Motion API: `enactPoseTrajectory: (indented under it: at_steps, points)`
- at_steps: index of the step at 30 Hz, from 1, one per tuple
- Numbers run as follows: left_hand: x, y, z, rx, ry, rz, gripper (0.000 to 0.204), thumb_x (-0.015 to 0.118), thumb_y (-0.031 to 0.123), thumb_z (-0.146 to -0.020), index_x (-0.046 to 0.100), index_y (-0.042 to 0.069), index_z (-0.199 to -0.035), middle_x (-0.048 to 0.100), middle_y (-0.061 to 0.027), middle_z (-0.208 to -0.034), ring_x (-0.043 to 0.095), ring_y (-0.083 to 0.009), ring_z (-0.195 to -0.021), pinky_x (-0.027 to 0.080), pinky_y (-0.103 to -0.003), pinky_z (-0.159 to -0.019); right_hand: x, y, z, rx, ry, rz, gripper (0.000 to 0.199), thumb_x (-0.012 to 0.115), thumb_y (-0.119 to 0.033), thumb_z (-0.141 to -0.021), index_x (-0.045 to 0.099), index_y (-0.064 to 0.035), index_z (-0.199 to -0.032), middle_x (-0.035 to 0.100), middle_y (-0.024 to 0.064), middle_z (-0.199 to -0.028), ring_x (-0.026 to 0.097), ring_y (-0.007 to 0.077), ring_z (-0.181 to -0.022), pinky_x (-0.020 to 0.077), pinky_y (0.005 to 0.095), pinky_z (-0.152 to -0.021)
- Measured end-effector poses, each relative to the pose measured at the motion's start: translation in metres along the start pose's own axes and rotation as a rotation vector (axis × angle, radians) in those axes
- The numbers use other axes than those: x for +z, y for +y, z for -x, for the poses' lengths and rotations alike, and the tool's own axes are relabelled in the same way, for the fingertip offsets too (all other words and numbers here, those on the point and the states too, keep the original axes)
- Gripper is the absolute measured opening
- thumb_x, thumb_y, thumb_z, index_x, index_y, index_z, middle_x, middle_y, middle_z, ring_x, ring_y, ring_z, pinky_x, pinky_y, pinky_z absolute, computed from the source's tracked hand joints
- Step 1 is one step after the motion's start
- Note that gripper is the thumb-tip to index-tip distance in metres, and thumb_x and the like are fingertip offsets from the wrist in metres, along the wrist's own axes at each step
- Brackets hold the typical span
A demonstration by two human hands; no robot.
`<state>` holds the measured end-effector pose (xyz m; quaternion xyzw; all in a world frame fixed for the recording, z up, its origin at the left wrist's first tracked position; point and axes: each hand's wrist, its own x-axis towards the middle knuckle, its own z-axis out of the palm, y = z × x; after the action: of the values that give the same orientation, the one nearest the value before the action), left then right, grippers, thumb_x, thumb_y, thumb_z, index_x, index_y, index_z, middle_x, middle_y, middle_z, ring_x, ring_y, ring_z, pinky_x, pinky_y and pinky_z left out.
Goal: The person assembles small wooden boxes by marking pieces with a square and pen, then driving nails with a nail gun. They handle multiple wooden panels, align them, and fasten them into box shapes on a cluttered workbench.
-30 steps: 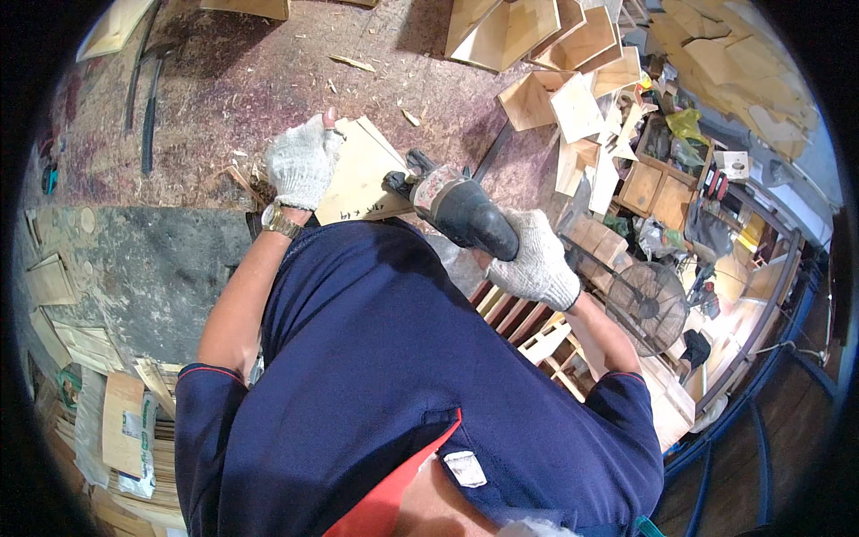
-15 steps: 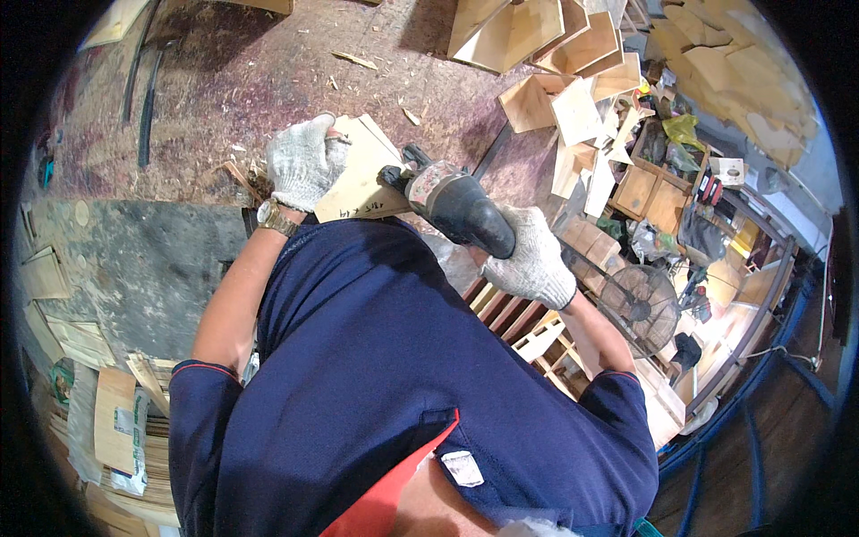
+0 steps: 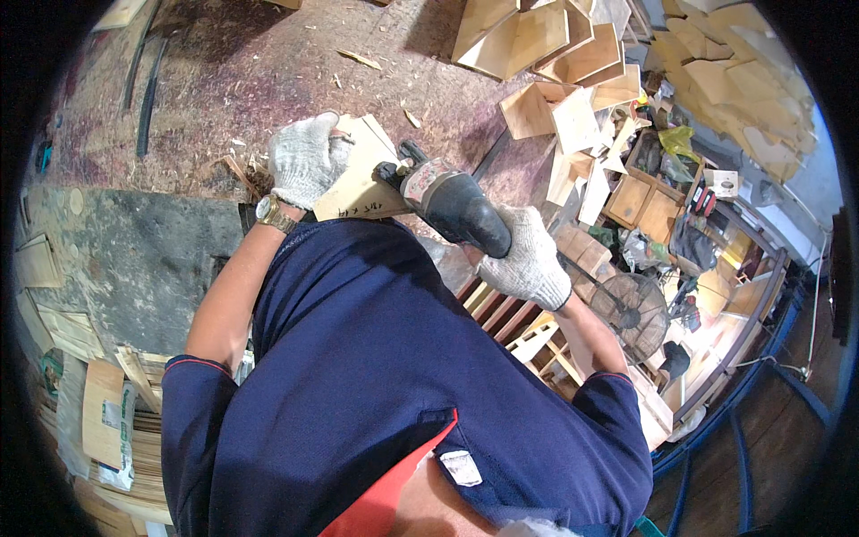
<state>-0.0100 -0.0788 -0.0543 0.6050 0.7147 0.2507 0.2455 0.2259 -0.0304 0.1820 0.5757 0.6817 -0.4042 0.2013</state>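
Right hand (image 3: 522, 259), gloved: one, closed round the rear of a black-bodied power tool (image 3: 458, 208), right of the board. Left hand (image 3: 309, 163), gloved: one, curled at the board's left edge; whether it grips or only presses, cannot tell. Pale wooden board (image 3: 358, 183): one, lying at the surface's near edge, between left hand and tool head, pencil-marked. Tool's working end: whether touching the board, unclear. Hazards, as judged: a light left-hand hold could let the board slip or twist under the tool; a skidding tool head could run toward the left glove. Surface (image 3: 233, 89): worn, reddish, under the board; wood splinter (image 3: 360, 59) beyond it. Open wooden boxes (image 3: 528, 40): several, beyond and right of the board.
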Motion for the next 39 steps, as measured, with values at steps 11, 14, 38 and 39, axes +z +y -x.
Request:
enactPoseTrajectory:
  at_steps: [11,14,38,39]
  points:
    - [0.002,-0.002,0.002,0.028,0.007,0.039,0.02,0.065,0.025,-0.081,0.069,0.012,-0.097,0.07,-0.0146,-0.079,0.069,-0.0374,-0.077,0.053,-0.049,-0.07,-0.001,-0.006,-0.003,-0.052,0.034,0.086,0.035,0.071,-0.019,-0.075,0.071,-0.004,-0.106,0.069,0.0217,-0.074,0.073,0.0392,-0.073,0.0559,0.0432,-0.067]
    - [0.005,-0.005,0.004,0.021,0.009,0.03,0.024,0.067,0.028,-0.081,0.069,0.013,-0.099,0.07,-0.0143,-0.081,0.069,-0.0365,-0.079,0.053,-0.049,-0.071,-0.001,-0.008,-0.007,-0.008,0.009,0.037,0.034,0.071,-0.019,-0.075,0.071,-0.0042,-0.105,0.069,0.0212,-0.074,0.073,0.037,-0.072,0.0558,0.0432,-0.067]
    - [0.017,-0.014,0.008,0.058,-0.006,0.059,0.033,0.07,0.029,-0.083,0.065,0.013,-0.112,0.069,-0.0127,-0.086,0.068,-0.0346,-0.082,0.052,-0.049,-0.075,-0.002,-0.016,-0.02,0.03,0.003,0.029,0.032,0.074,-0.021,-0.075,0.073,-0.0036,-0.102,0.072,0.0196,-0.076,0.075,0.0345,-0.075,0.0575,0.0419,-0.07]
    - [0.016,-0.014,0.008,0.046,-0.036,0.06,0.033,0.07,0.029,-0.083,0.065,0.013,-0.112,0.069,-0.013,-0.087,0.068,-0.0346,-0.083,0.052,-0.049,-0.075,-0.003,-0.018,-0.021,0.045,-0.004,0.027,0.032,0.074,-0.021,-0.075,0.073,-0.0035,-0.103,0.072,0.0196,-0.076,0.075,0.0345,-0.075,0.0575,0.0418,-0.07]
